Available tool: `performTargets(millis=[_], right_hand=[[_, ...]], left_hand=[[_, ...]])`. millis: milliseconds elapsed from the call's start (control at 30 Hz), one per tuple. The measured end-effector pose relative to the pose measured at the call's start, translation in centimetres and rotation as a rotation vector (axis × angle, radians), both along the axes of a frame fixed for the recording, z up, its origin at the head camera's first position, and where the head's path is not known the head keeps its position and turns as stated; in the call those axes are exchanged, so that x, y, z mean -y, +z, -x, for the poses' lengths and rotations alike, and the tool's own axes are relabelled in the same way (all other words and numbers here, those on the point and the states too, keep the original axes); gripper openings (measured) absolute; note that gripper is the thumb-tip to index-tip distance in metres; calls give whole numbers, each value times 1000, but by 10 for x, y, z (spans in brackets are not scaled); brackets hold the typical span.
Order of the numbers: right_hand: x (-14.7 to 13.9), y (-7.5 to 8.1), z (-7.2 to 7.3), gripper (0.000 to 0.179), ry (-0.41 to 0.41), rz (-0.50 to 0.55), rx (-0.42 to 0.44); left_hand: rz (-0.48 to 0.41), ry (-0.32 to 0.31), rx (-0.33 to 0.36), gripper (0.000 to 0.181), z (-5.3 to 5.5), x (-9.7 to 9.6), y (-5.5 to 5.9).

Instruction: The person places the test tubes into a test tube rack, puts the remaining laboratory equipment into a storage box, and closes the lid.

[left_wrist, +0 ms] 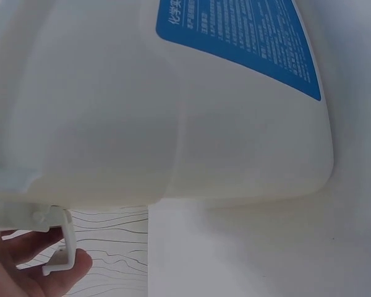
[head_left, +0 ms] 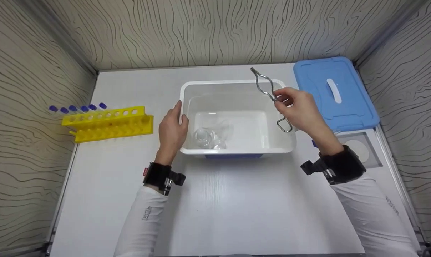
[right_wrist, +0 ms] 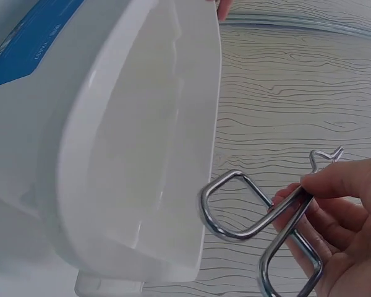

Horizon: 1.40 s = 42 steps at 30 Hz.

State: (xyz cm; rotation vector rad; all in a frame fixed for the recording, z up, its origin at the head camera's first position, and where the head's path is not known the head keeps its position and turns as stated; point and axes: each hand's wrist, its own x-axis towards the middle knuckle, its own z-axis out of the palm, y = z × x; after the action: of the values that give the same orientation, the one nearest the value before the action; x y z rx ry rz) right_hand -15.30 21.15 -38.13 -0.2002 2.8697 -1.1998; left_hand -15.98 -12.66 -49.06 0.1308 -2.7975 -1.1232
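Note:
My right hand (head_left: 299,109) pinches a pair of metal crucible tongs (right_wrist: 284,216) near their pivot, above the right rim of a white plastic box (head_left: 237,151). The tongs' wavy tips point up and to the far left; their loop handles hang toward me. At the box's left rim, my left hand (head_left: 173,128) holds on, thumb at the rim and fingers on the outer side. The left wrist view shows those fingers (left_wrist: 71,278) around a white side latch (left_wrist: 68,241). Clear glassware (head_left: 203,137) lies in the box's near left corner; its exact shape is unclear.
On the left stands a yellow test tube rack (head_left: 112,135) with several blue-capped tubes (head_left: 72,108). A blue lid (head_left: 315,75) with a white handle lies at the back right. Nearer me, a grey square item (head_left: 374,150) with a white disc is partly behind my right arm.

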Motion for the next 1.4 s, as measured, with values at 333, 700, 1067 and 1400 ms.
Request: performTargets(millis=[333,700,1067,1400], right_hand=[[11,-18,12,45,180,-123,161],[23,-45,17,47,338,-290,200],[25,-52,21,48,406,-384,315],[32,-62,18,48,497,-492,349]], left_hand=[[-1,3,-8,50,1,0,0],[35,-7,-44,49,1,-2,0],[36,-3,-81,49,1,0,0],[35,-5,-61,49,1,-1,-1]])
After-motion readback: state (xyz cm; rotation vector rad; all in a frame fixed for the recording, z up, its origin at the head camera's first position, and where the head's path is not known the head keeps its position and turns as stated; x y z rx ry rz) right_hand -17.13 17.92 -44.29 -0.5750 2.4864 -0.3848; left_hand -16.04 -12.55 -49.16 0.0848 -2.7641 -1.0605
